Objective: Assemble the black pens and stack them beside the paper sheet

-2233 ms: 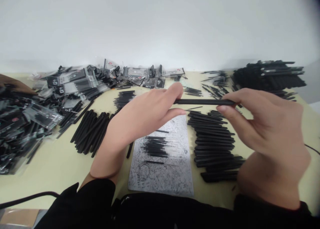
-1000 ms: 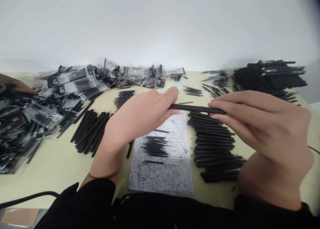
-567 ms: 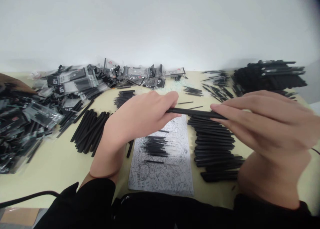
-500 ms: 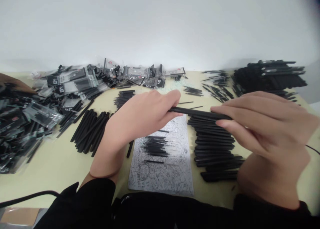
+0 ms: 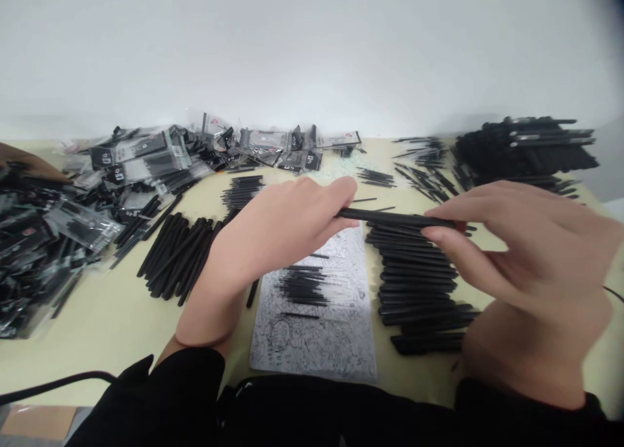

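Fingertips of left hand [image 5: 287, 221] and right hand [image 5: 529, 239] pinch one slim, smooth black rod [image 5: 390, 217] — matte, tapering.

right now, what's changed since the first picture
The black rod sits slightly lower, its right end dipped a little; the left hand and right hand moved down with it. Both still hold it. The patterned sheet and rod pile beside it stayed put.

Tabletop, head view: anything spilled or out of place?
Pale specks are scattered beyond the left hand, like debris or spill. One thin black stick lies apart from the bunch on the scribbled sheet. No damage visible.
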A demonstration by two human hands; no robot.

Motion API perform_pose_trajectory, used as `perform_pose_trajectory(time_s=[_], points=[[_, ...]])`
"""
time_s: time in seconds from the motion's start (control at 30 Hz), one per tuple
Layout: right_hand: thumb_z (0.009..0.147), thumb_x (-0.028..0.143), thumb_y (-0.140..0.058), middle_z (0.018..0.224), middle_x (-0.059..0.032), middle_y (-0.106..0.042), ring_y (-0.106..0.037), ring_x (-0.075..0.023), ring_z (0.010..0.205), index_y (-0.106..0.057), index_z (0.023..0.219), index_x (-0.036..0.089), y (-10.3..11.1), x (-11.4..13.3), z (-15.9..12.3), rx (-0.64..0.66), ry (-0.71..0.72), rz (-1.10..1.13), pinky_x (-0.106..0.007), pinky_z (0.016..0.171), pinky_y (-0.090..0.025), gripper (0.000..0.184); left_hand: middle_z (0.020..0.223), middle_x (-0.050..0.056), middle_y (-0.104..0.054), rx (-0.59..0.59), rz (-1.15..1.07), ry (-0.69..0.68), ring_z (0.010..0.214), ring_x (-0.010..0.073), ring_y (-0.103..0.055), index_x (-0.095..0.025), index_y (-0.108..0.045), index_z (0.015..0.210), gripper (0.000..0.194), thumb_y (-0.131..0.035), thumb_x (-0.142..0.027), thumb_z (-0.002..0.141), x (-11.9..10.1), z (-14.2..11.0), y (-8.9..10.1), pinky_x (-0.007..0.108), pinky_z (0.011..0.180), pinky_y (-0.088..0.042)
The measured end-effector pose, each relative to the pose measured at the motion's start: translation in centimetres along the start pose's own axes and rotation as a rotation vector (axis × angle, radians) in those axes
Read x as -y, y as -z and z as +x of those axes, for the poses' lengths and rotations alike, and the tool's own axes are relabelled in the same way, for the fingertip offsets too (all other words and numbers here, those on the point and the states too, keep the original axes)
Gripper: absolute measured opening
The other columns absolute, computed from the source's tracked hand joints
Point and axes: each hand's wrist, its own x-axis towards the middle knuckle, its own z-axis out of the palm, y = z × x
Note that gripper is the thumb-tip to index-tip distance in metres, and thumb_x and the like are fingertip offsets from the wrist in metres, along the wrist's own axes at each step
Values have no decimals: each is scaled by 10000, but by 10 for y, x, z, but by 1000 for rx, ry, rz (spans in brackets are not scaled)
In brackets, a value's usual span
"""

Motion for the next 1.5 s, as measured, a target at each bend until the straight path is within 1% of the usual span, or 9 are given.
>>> perform_pose_trajectory(time_s=[0.13,0.23,0.33,0.47,0.63,0.83,1.1,1.3,1.5], points=[[917,240,-547,612,21,-570,-527,-134,570,-544,820,225,-1,-1,0,76,-28,-23,-294,537,-406,98,624,-17,-497,0,11,6,499,109,-395,-181,-471,938,331,-351,-483,994,0,0,0,251,483,-239],[871,315,-626,652,20,-599,-538,-121,556,-576,893,208,-1,-1,0,70,-40,-6,-280,539,-426,120,631,-13,-503,2,7,7,500,111,-397,-182,-474,942,332,-350,-487,992,1,0,0,252,485,-243],[831,267,-680,674,24,-611,-544,-109,561,-567,898,204,0,-1,1,35,-39,-11,-260,540,-434,146,628,-10,-506,2,0,8,500,114,-401,-183,-475,945,329,-346,-482,993,1,0,0,253,492,-255],[885,208,-595,632,19,-599,-538,-126,570,-546,824,210,-2,-2,1,57,3,-41,-272,534,-416,78,634,-4,-517,5,-7,7,518,121,-423,-180,-481,957,312,-352,-461,995,1,0,0,255,511,-273],[857,316,-654,647,11,-600,-540,-121,551,-578,876,185,-2,-3,1,84,0,-21,-273,536,-434,152,637,-2,-516,8,3,17,531,124,-431,-177,-488,969,298,-368,-449,993,1,0,-1,254,519,-280],[872,228,-614,665,9,-625,-552,-143,568,-574,854,222,-2,-1,0,85,-23,-54,-288,539,-425,45,632,-8,-504,-7,16,17,519,113,-418,-175,-483,962,284,-387,-441,991,1,-1,-1,246,508,-267],[849,253,-649,717,12,-647,-566,-149,577,-576,906,238,-2,1,2,117,-70,-45,-306,559,-447,94,649,-3,-508,3,27,22,522,113,-419,-175,-479,947,273,-398,-432,988,2,-1,0,247,499,-264],[903,239,-560,616,9,-594,-554,-167,565,-556,781,227,-1,0,0,158,-45,-57,-323,541,-413,123,647,-4,-512,7,19,14,527,116,-433,-173,-479,950,271,-390,-426,991,2,0,-1,250,507,-271],[831,261,-679,737,4,-659,-568,-146,589,-589,920,223,-1,0,1,103,-36,-42,-304,563,-451,132,679,6,-532,2,37,34,541,119,-439,-175,-484,951,278,-404,-439,984,3,-1,-1,249,506,-262]])
